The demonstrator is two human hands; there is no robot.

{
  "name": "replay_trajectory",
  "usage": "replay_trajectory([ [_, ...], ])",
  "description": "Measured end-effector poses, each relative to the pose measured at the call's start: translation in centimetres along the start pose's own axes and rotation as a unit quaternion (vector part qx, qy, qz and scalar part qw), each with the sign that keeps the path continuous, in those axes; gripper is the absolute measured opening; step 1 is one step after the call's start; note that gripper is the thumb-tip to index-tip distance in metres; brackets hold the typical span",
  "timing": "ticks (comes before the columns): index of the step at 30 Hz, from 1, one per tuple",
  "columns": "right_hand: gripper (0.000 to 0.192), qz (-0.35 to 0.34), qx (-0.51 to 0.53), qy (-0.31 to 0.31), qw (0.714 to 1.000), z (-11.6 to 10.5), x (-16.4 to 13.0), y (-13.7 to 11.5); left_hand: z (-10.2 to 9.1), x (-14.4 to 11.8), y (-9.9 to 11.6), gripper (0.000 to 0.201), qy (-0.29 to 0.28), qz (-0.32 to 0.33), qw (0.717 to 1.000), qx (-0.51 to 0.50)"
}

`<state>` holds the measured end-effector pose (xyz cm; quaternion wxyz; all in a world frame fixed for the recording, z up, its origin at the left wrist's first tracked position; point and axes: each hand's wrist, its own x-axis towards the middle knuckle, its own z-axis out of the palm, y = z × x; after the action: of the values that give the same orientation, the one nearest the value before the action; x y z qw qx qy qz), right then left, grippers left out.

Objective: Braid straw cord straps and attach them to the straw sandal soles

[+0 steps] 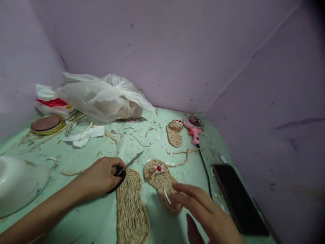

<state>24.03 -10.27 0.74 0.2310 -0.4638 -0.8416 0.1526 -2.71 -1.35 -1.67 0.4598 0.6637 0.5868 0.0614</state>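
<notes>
Along the right edge of your counter lies a phone; toward the left edge, a bowl. A bag sits at the far edge, a glue gun near the far right corner. Toward you, a sole lies left of a slipper.

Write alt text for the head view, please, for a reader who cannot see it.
A person's left hand holds black-handled scissors beside a woven, sole-shaped piece; the right hand is at a second piece bearing a red bead. On the pale green table also lie a pink glue gun, a phone and a plastic bag.
</notes>
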Motion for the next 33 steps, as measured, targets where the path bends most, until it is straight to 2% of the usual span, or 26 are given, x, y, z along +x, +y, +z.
replay_trajectory([
  [2,0.055,0.001,-0.061,-0.044,0.997,-0.3,0.1,1.3,0.1,-0.1,0.1,0.022,0.018,0.005,0.999,0.038],
  [3,0.051,-0.009,-0.065,-0.041,0.997,0.0,0.3,1.7,0.1,-0.1,0.1,0.022,0.023,0.004,0.998,0.050],
  [8,0.033,-0.008,0.009,-0.068,0.998,1.8,1.9,2.4,0.1,-0.4,0.9,0.021,0.035,0.002,0.996,0.081],
  [10,0.031,0.013,0.034,-0.022,0.999,1.5,2.6,2.4,0.1,-0.6,1.1,0.020,0.039,0.000,0.995,0.088],
  [15,0.016,0.114,0.069,0.180,0.975,-0.8,5.3,2.6,0.2,-0.9,1.5,0.019,0.055,-0.001,0.994,0.095],
  [20,0.018,0.026,-0.048,0.243,0.969,-2.1,9.9,4.7,0.2,-1.1,2.1,0.017,0.064,-0.014,0.993,0.100],
  [22,0.020,0.042,-0.087,0.280,0.955,-2.3,12.6,6.0,0.2,-1.1,2.1,0.016,0.068,-0.018,0.992,0.103],
  [24,0.025,0.075,-0.113,0.264,0.955,-2.6,15.8,7.3,0.3,-1.2,2.0,0.015,0.074,-0.016,0.992,0.104],
  [26,0.029,0.129,-0.193,0.221,0.947,-2.8,19.4,8.3,0.4,-1.1,1.8,0.015,0.078,-0.010,0.991,0.104],
  [29,0.032,0.164,-0.217,0.201,0.941,-2.7,24.2,9.4,0.4,-1.1,1.7,0.014,0.079,-0.009,0.991,0.106],
  [33,0.040,0.211,-0.206,0.117,0.948,-0.7,28.2,11.1,0.2,-1.1,2.0,0.015,0.073,-0.016,0.992,0.106],
])
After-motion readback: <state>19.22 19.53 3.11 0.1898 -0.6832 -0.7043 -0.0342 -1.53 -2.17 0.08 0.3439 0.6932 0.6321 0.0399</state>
